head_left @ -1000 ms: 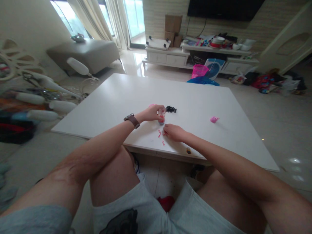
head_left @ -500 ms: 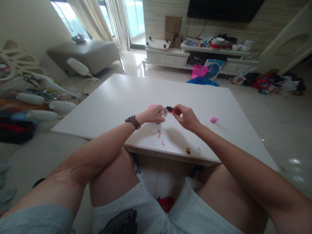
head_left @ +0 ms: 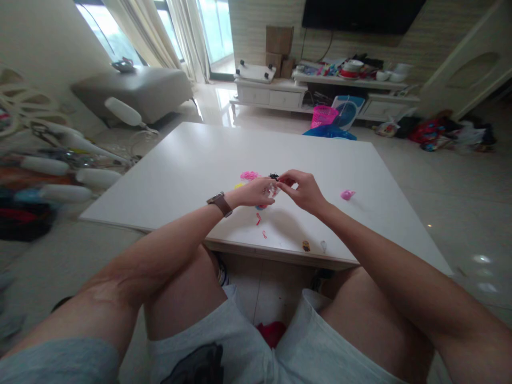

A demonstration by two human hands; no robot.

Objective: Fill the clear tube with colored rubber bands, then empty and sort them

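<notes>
Over the middle of the white table (head_left: 312,154), my left hand (head_left: 258,192) is curled around a small clear container (head_left: 273,188). My right hand (head_left: 298,188) meets it from the right, thumb and index finger pinched at the container's opening; what they pinch is too small to make out. A black bunch (head_left: 274,176) shows just behind the fingertips. Pink strands (head_left: 249,175) and something yellow (head_left: 239,185) lie behind my left hand. Nearer the front edge are two small red pieces, one (head_left: 258,218) above the other (head_left: 264,234).
A pink object (head_left: 347,195) lies on the table at the right. Near the front edge sit a small yellow and black figure (head_left: 306,246) and a clear piece (head_left: 324,246). Beyond the table are a pink basket (head_left: 324,116) and a blue plastic bag (head_left: 332,132).
My right fingertips have moved left to the clear container. My left hand has turned slightly, and more of the pink strands and the yellow thing shows behind it. The view has shifted a little.
</notes>
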